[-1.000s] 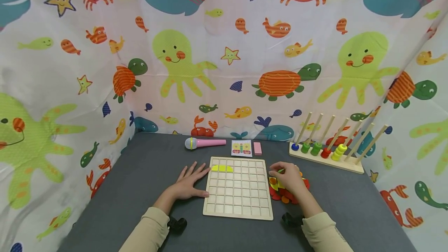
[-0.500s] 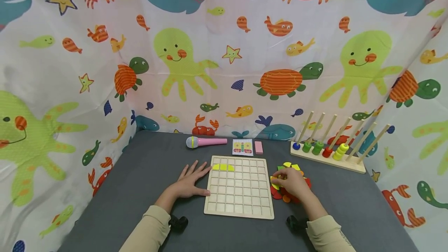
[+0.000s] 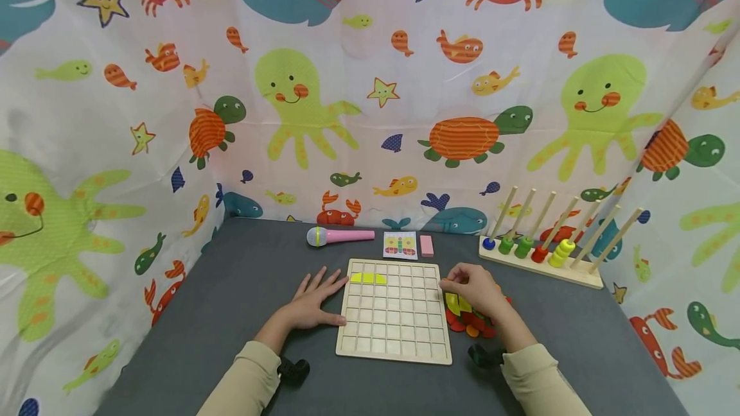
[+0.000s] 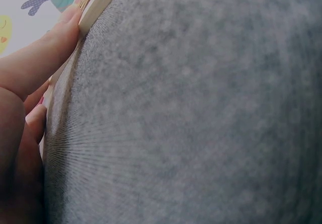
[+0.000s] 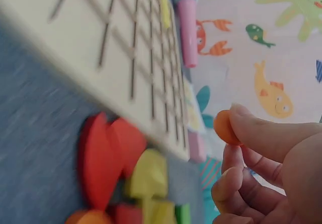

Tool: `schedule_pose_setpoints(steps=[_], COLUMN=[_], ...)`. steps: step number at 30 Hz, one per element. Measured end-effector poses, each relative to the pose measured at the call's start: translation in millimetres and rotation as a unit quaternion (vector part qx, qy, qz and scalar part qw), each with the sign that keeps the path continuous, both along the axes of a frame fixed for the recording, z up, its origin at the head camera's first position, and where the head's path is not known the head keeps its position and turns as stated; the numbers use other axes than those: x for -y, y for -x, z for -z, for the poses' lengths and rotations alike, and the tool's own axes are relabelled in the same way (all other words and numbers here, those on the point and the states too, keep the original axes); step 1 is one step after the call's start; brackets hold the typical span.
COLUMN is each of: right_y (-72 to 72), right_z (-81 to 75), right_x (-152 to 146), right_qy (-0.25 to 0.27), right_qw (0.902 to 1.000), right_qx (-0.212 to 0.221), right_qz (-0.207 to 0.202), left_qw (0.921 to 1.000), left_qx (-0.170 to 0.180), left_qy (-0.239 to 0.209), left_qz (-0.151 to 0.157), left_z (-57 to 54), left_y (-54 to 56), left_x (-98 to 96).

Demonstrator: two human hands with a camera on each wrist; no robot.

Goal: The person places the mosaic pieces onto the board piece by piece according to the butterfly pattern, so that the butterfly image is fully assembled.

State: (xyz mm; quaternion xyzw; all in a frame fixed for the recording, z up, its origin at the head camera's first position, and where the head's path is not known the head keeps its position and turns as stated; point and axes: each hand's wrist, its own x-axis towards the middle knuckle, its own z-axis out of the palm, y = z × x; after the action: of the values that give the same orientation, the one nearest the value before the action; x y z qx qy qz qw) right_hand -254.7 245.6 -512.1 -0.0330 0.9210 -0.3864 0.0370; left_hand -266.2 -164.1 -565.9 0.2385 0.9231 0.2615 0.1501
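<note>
My right hand (image 3: 471,287) pinches a round orange disc (image 5: 225,127) between thumb and fingers, close by the right edge of a wooden grid board (image 3: 399,323). Spread flat, my left hand (image 3: 312,303) touches the board's left edge with its thumb and a fingertip. Three yellow pieces (image 3: 368,278) lie side by side in cells at the board's upper left. Under and beside my right hand is a heap of coloured pieces (image 3: 457,320), including red petal-like pieces (image 5: 108,156) and a yellow rounded piece (image 5: 149,171).
Behind the board lie a pink toy microphone (image 3: 347,235), a butterfly pattern card (image 3: 399,245) and a pink block (image 3: 426,246). A wooden peg rack (image 3: 534,264) with coloured rings stands at the back right. A printed curtain (image 3: 370,114) encloses the table.
My right hand has reached into the heap and come up with the orange disc, moving slightly left towards the board. My left hand stays at the board's edge.
</note>
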Motion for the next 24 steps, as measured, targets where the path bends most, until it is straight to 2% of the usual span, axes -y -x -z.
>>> schedule_pose_setpoints(steps=[7,14,19,24], right_y=[14.8,28.0,30.4,34.2], right_z=[-8.9,-3.0,-0.7,8.6], right_x=[25.4,47.0,62.0,75.5], right_qy=[0.039,0.075,0.092,0.092], right_qw=[0.9989,0.9967,0.9953,0.995], right_qx=[-0.019,-0.012,-0.008,-0.017], right_qz=[-0.014,-0.029,-0.031,-0.035], left_qw=[0.9999,1.0,1.0,1.0], left_qx=[-0.001,0.002,0.001,0.002], left_qy=[-0.011,-0.006,-0.008,-0.005], left_qz=[0.003,0.002,0.003,0.001], left_z=[-1.7,-0.7,-0.5,0.8], left_y=[-0.6,-0.5,0.0,0.4], left_x=[-0.2,-0.6,-0.3,0.6])
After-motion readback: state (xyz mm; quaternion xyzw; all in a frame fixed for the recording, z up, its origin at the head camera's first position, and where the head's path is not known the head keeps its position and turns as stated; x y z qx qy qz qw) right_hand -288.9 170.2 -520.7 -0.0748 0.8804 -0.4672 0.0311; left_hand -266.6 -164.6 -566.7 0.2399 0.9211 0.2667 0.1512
